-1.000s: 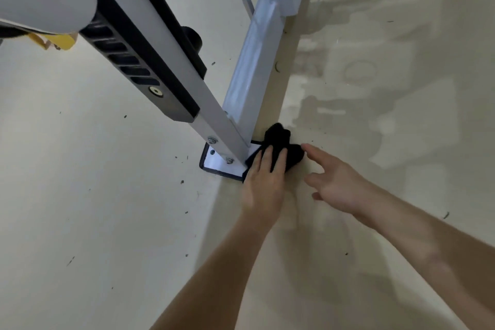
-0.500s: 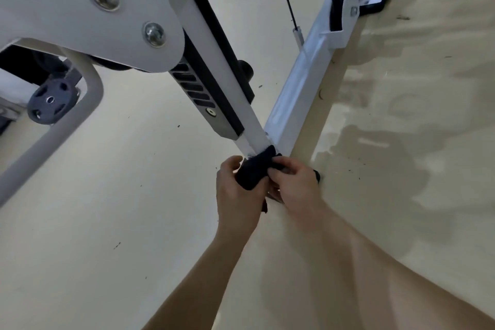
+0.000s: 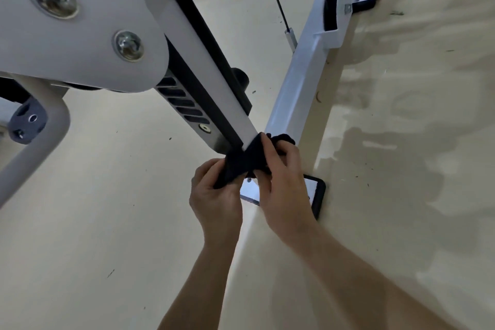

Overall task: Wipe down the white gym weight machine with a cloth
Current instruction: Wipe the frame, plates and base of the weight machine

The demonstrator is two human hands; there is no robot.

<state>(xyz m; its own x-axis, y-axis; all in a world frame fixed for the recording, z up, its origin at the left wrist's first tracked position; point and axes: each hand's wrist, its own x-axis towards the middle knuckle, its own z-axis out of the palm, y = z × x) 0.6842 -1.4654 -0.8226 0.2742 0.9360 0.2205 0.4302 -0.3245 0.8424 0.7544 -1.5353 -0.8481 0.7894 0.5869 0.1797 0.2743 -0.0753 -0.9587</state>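
Note:
The white gym weight machine (image 3: 214, 72) fills the upper left, with a slanted white post running down to a black-edged foot plate (image 3: 318, 195) on the floor. A dark cloth (image 3: 241, 163) is wrapped around the lower end of that post. My left hand (image 3: 214, 201) grips the cloth's left end from below. My right hand (image 3: 284, 177) holds the cloth's right side, fingers curled over it, just above the foot plate. A second white beam (image 3: 300, 80) runs away along the floor to the upper right.
A large white bracket with bolts (image 3: 80, 24) hangs close overhead at upper left. A grey weight plate (image 3: 25, 123) sits at the far left behind a curved white tube (image 3: 40, 142). A thin black cable (image 3: 284, 16) drops near the rear beam. Beige floor with dark stains lies to the right.
My left hand lifted the cloth off the foot plate and my right hand joined it. Both now hold it around the post, slightly higher than half a second ago.

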